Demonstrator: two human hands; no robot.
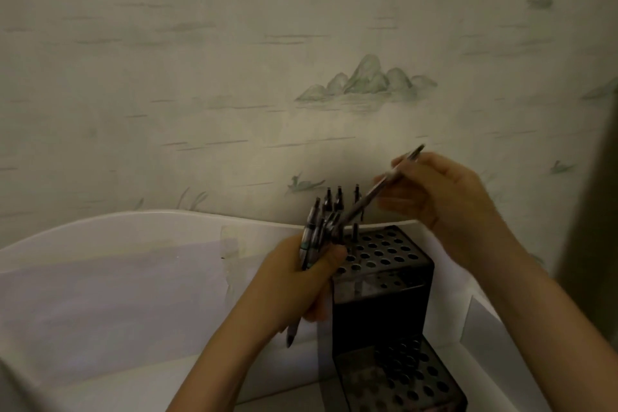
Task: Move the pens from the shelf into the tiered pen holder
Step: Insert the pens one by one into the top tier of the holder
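Head view: right hand (444, 201) pinches pen (381, 189) above holder (384, 278).

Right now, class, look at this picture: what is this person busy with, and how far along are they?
A person is filling a dark tiered pen holder on a white shelf. The left hand grips a bundle of pens. The right hand pinches a single pen, held at a slant above the holder's upper tier. A few pens already stand upright in the back holes; most holes, including the lower tier's, are empty.
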